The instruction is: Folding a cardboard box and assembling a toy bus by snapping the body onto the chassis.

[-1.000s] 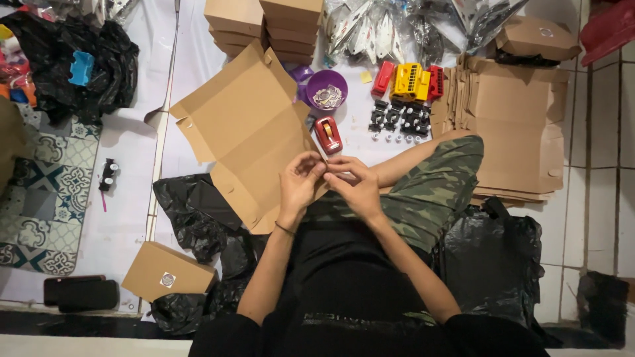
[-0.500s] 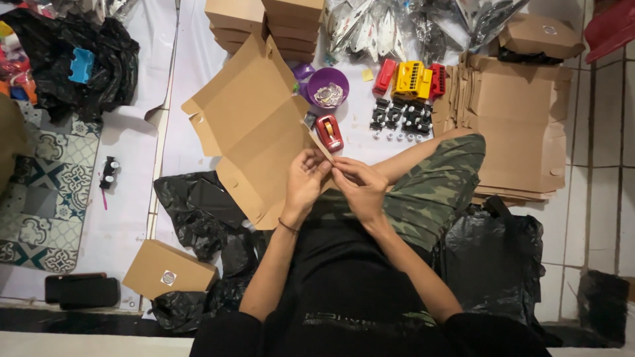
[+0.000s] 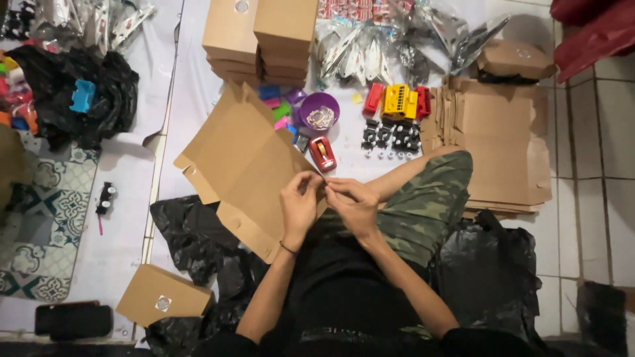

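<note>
The left hand [image 3: 299, 201] and the right hand [image 3: 352, 206] meet fingertip to fingertip over the near edge of a flat, unfolded cardboard sheet [image 3: 245, 165]. Both grips are pinched nearly closed; the left fingers curl onto the sheet's edge, while the right fingers seem to pinch something small at the same spot, too tiny to make out. The sheet spreads away from the left hand, up and to the left, lying tilted on the floor with its flaps open.

Just beyond the fingertips sits a red tape dispenser [image 3: 322, 153], and a little farther a purple bowl [image 3: 320, 111] with small bits inside. Farther out from the right hand lie a row of small black toy parts [image 3: 391, 137] and red and yellow blocks [image 3: 397, 101]. To the right of that hand a stack of flat cardboard sheets [image 3: 499, 142] rests on the floor. Well beyond both hands stand stacked folded boxes [image 3: 261, 36]. Near the left elbow lies one closed box [image 3: 164, 301], beside black plastic bags [image 3: 192, 231].
</note>
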